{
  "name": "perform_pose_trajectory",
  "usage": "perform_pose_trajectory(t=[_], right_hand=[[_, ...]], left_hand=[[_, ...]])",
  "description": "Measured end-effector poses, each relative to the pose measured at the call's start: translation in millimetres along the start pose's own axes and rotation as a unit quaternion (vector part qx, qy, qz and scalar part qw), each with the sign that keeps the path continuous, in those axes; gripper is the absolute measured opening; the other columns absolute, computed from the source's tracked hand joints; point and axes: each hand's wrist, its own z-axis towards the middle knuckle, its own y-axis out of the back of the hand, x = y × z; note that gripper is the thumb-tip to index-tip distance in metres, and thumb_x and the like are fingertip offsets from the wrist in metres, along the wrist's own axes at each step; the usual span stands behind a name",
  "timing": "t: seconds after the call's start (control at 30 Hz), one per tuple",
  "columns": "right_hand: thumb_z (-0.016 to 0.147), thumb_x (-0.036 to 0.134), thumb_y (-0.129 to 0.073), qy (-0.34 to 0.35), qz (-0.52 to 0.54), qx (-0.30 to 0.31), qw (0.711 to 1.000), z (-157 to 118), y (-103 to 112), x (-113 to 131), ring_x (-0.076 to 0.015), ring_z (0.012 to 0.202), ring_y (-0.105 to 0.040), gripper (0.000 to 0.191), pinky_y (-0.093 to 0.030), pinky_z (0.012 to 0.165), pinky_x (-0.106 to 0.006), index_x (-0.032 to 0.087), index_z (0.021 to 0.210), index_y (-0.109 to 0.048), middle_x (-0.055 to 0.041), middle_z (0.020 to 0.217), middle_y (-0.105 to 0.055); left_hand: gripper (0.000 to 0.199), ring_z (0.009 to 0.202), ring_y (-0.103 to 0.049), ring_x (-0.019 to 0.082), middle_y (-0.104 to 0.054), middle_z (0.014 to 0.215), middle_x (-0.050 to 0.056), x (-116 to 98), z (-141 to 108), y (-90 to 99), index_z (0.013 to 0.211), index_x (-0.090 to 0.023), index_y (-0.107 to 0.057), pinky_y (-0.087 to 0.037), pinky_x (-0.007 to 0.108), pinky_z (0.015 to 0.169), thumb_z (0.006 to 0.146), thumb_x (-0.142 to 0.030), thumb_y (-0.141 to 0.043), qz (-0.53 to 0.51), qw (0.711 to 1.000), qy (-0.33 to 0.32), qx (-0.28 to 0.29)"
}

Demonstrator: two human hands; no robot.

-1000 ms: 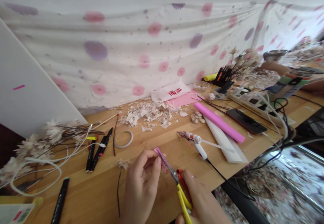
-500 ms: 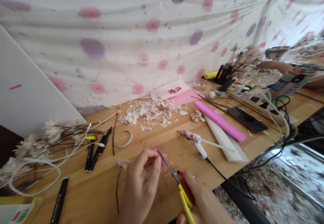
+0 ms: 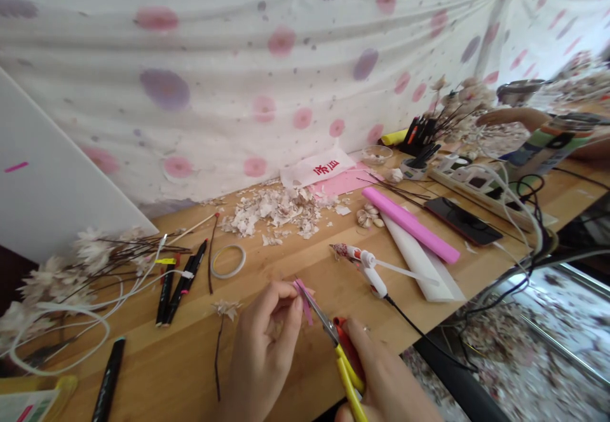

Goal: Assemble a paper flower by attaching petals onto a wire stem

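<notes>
Light, limp pink paper strip [image 3: 304,301], best held near its end, pinched in the left hand's fingers [image 3: 281,301], beside yellow scissors [image 3: 344,371] gripped in the right hand's fingers [image 3: 362,352].

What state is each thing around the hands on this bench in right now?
left hand, pinching the paper strip
pink paper strip, held upright-tilted, touching the scissor blades
right hand, gripping the scissors
yellow-handled scissors, blades at the strip
glue gun, lying on its side, cord attached
pink paper roll, rolled, lying on white paper
smartphone, lying flat, screen dark
</notes>
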Motion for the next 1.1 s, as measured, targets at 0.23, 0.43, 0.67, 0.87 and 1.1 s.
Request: perform_pose_trajectory(t=[0.23, 0.43, 0.67, 0.87, 1.1], right_hand=[[0.062, 0.046, -0.085, -0.054, -0.014, 0.034, 0.998, 2, 6, 13, -0.0246, 0.074, -0.062, 0.053, -0.04, 0.063, -0.029, 0.026, 0.085, -0.042, -0.0035, 0.085, -0.067], [0.067, 0.025, -0.078, -0.071, 0.026, 0.03, 0.997, 2, 3, 17, -0.0201, 0.073, -0.06, 0.04, -0.042, 0.063, -0.026, 0.026, 0.081, -0.04, -0.0001, 0.084, -0.067], [0.07, 0.064, -0.076, -0.042, 0.022, 0.032, 0.998, 2, 7, 12, -0.0252, 0.077, -0.063, 0.051, -0.049, 0.069, -0.032, 0.023, 0.087, -0.051, -0.0066, 0.089, -0.071], [0.074, 0.1, -0.034, 0.056, 0.101, 0.001, 0.993, -3, 10, 1, -0.029, 0.081, -0.068, 0.086, -0.055, 0.072, -0.034, 0.021, 0.096, -0.063, -0.0109, 0.092, -0.073], [0.089, 0.066, -0.053, -0.074, -0.15, -0.111, 0.98, 17, 16, -23, -0.0224, 0.059, -0.061, 0.046, -0.043, 0.055, -0.03, 0.023, 0.078, -0.064, -0.002, 0.064, -0.064]], left_hand=[[0.017, 0.075, -0.071, 0.016, -0.079, 0.089, 0.004, 0, 2, -0.3, 0.082, -0.024, -0.066, -0.057, 0.022, 0.071, 0.096, -0.028, -0.057, 0.031, 0.999, -0.015, 0.013], [0.017, 0.071, -0.068, 0.015, -0.073, 0.08, 0.001, -2, 1, -1.7, 0.082, -0.024, -0.065, -0.055, 0.021, 0.069, 0.097, -0.028, -0.057, 0.013, 1.0, -0.015, 0.016], [0.018, 0.077, -0.07, 0.016, -0.07, 0.078, 0.0, 7, 0, 7.4, 0.08, -0.023, -0.064, -0.057, 0.022, 0.073, 0.096, -0.032, -0.061, -0.012, 1.0, 0.017, -0.02], [0.02, 0.086, -0.076, 0.021, -0.079, 0.086, 0.003, 40, -6, 57.3, 0.083, -0.023, -0.068, -0.061, 0.028, 0.08, 0.085, -0.043, -0.071, -0.007, 0.987, 0.07, -0.143], [0.036, 0.09, -0.078, 0.027, -0.084, 0.094, 0.006, 94, -14, 130.9, 0.089, -0.024, -0.071, -0.061, 0.033, 0.082, 0.075, -0.057, -0.066, 0.155, 0.941, 0.166, -0.25]])
